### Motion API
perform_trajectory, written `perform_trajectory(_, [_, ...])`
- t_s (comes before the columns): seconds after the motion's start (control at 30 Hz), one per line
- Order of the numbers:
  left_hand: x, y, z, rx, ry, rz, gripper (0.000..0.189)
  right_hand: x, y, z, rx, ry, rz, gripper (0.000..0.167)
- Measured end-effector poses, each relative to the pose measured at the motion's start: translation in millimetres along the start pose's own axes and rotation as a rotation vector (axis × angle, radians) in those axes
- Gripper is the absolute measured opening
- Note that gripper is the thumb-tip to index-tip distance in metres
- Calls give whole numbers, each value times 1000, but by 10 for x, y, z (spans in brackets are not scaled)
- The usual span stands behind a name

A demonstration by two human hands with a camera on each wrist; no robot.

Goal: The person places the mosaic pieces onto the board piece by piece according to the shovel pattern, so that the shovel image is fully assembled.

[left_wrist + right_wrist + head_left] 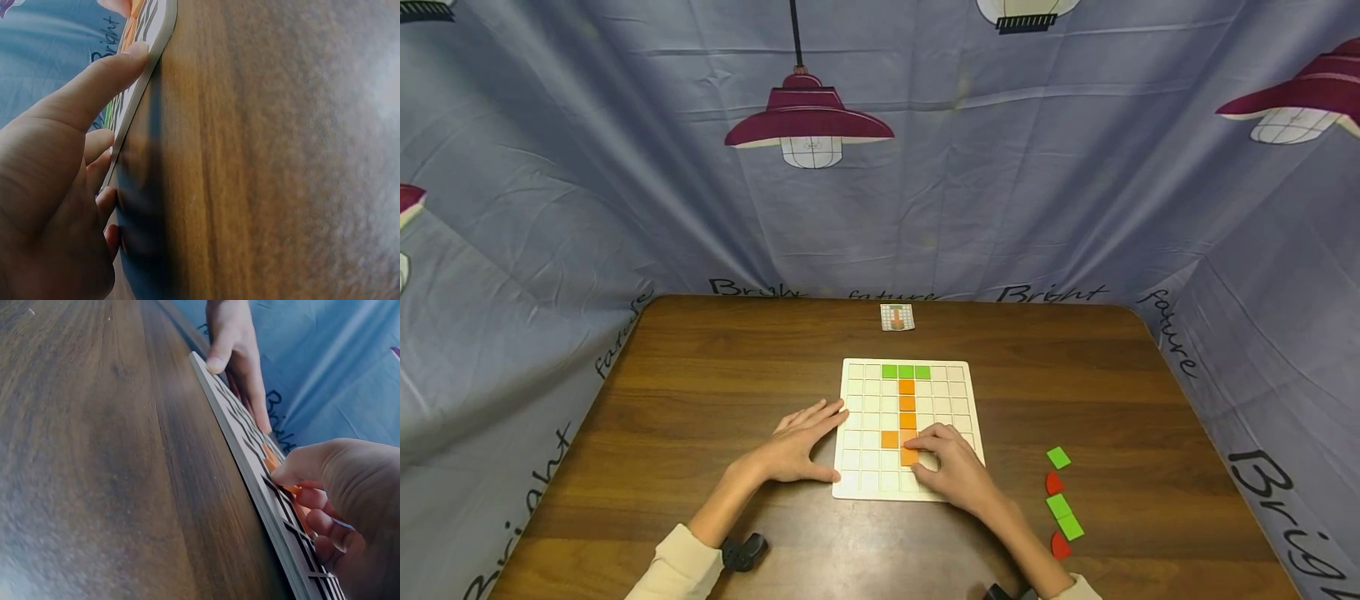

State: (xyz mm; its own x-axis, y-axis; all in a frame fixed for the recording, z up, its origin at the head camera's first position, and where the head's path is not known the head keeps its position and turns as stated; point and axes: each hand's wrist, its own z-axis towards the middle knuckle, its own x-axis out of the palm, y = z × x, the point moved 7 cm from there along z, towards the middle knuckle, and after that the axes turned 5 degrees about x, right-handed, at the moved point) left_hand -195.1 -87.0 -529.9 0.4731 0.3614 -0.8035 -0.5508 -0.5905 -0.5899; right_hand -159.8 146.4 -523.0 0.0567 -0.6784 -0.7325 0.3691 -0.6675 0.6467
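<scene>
Right grip (953, 468): pinching nearest orange tile (908, 457) between thumb and finger. Left grip (793, 454): released, touching left edge of board (871, 460).

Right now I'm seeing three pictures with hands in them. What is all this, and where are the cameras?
There's no robot here, just a person's two bare hands. The wide picture comes from a camera on the person's head. The two sideways-looking ones come from cameras on the wrists, one each.

On the table lies a white board with green squares and orange squares. A little card lies behind it; loose green pieces and red pieces lie to its right.

The left hand touches the board's edge. The right hand seems to pinch one orange square.
</scene>
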Motion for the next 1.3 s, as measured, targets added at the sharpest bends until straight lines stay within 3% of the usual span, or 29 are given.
perform_trajectory(0.83, [-2, 3, 5, -2, 0, -5, 94, -7, -19, -24, 14, 26, 31, 27])
perform_trajectory(1.03, [6, 8, 6, -6, 7, 2, 94, -212, -81, -54, 39, -59, 114, 27])
perform_trajectory(1.3, [16, 16, 4, -10, 6, 1, 94, -698, -344, -318, 131, -168, 37, 29])
